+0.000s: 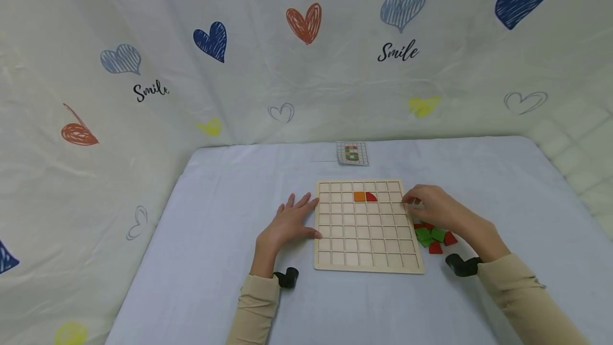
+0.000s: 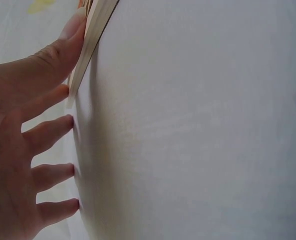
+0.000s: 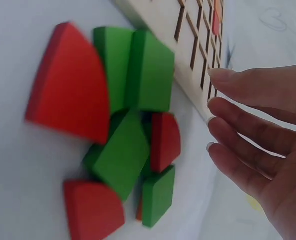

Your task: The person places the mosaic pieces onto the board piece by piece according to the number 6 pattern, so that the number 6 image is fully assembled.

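Observation:
A wooden grid board (image 1: 365, 233) lies on the white-covered table. An orange square (image 1: 359, 196) and a red quarter-circle piece (image 1: 371, 197) sit side by side in its upper cells. Along the board's left edge, my left hand (image 1: 289, 225) spreads its straight fingers, with the thumb touching the edge. My right hand (image 1: 433, 205) rests its fingertips at the board's upper right edge; no piece shows between thumb and fingers in the right wrist view. Below it lies a loose pile of green pieces (image 3: 155, 72) and red quarter-circle pieces (image 3: 70, 85), some overlapping.
Behind the board lies a small card (image 1: 353, 153) printed with a coloured pattern on a grid. A pale curtain (image 1: 249, 84) with hearts and "Smile" lettering hangs behind the table. A black wrist device (image 1: 462, 265) is by the right wrist, another (image 1: 288, 278) by the left.

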{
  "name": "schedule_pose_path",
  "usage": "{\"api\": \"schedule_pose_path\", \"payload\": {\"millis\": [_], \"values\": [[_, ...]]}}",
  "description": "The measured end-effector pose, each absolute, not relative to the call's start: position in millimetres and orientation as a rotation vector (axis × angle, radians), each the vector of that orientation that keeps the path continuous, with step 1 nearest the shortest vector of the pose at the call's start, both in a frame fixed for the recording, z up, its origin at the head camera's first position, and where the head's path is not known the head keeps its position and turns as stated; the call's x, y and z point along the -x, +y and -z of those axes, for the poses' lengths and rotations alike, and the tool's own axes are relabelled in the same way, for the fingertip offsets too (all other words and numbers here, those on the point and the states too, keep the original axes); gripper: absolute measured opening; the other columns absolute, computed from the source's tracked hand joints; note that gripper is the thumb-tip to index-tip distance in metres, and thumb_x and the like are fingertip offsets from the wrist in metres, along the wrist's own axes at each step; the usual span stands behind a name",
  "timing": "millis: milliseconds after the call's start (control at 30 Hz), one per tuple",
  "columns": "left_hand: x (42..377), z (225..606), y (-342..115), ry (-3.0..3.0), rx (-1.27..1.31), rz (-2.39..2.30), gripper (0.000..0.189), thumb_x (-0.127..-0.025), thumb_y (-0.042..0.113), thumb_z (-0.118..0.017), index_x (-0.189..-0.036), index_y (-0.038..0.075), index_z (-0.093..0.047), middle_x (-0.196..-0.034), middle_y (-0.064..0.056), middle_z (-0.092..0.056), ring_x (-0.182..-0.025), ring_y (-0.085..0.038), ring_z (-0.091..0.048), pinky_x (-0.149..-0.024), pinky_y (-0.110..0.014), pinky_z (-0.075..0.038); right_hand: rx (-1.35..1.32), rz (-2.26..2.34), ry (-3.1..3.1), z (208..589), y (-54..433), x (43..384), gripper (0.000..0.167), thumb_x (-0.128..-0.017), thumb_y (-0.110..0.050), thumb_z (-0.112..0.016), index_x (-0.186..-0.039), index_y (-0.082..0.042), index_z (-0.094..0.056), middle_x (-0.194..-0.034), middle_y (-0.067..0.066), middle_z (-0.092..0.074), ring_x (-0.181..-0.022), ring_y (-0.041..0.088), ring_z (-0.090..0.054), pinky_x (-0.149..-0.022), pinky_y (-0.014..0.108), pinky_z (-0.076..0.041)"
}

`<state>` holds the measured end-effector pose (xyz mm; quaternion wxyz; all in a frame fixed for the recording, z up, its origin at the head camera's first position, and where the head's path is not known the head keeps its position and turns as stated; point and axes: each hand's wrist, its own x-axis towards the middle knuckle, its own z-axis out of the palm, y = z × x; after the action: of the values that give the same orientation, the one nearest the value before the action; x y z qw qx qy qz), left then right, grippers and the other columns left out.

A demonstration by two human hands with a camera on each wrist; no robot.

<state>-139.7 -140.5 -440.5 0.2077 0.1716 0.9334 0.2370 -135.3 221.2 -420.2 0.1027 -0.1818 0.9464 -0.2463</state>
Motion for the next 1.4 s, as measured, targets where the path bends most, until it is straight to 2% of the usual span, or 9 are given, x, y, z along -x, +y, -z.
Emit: {"api": "schedule_pose_path", "payload": {"millis": [267,533,667,867,1067,1400], "values": [[139,441,-140,2.599,-0.48,-0.651,0.091,-0.085,0.038,-0.083,-0.161,0.02,-0.037,-0.171,-0.004,-0.024,-0.159,-0.044,-0.006,-0.127,-0.063,-0.01,0.461,0.717,2.783,425,241,122,0.018,-0.087,0.001,-0.07,-0.104,0.003,-0.076,-0.099,0.009,-0.073,-0.091,0.027,-0.065,-0.079,0.045,-0.06],[140,443,-141,2.597,-0.476,-0.658,0.09,-0.086,0.04,-0.083,-0.162,0.023,-0.036,-0.172,-0.002,-0.022,-0.16,-0.041,-0.004,-0.127,-0.062,-0.008,0.528,0.711,2.792,429,260,114,0.02,-0.085,-0.002,-0.079,-0.104,0.002,-0.075,-0.098,0.006,-0.074,-0.089,0.026,-0.068,-0.079,0.045,-0.06],[141,444,-142,2.596,-0.477,-0.66,0.091,-0.086,0.039,-0.083,-0.162,0.022,-0.036,-0.172,-0.003,-0.022,-0.16,-0.042,-0.004,-0.127,-0.062,-0.008,0.52,0.685,2.794,433,264,113,0.023,-0.084,-0.006,-0.082,-0.105,0.001,-0.076,-0.097,0.004,-0.073,-0.089,0.022,-0.067,-0.078,0.04,-0.059],[141,444,-142,2.589,-0.48,-0.659,0.091,-0.086,0.04,-0.083,-0.162,0.023,-0.035,-0.172,-0.002,-0.021,-0.16,-0.041,-0.003,-0.128,-0.062,-0.007,0.51,0.683,2.81,439,265,114,0.018,-0.084,-0.009,-0.082,-0.1,-0.001,-0.078,-0.092,0.0,-0.07,-0.085,0.018,-0.062,-0.073,0.034,-0.055],[141,445,-142,2.585,-0.494,-0.67,0.091,-0.087,0.04,-0.082,-0.162,0.022,-0.035,-0.172,-0.002,-0.021,-0.16,-0.041,-0.003,-0.127,-0.062,-0.008,0.464,0.74,2.791,443,267,117,0.015,-0.086,-0.01,-0.081,-0.098,-0.002,-0.076,-0.092,0.0,-0.069,-0.085,0.019,-0.065,-0.076,0.039,-0.058],[141,445,-143,2.585,-0.494,-0.658,0.09,-0.087,0.04,-0.081,-0.162,0.022,-0.035,-0.172,-0.003,-0.02,-0.16,-0.041,-0.003,-0.128,-0.062,-0.008,0.42,0.764,2.742,445,272,116,0.021,-0.087,-0.015,-0.081,-0.103,-0.002,-0.074,-0.091,-0.002,-0.069,-0.081,0.014,-0.06,-0.07,0.026,-0.054]]}}
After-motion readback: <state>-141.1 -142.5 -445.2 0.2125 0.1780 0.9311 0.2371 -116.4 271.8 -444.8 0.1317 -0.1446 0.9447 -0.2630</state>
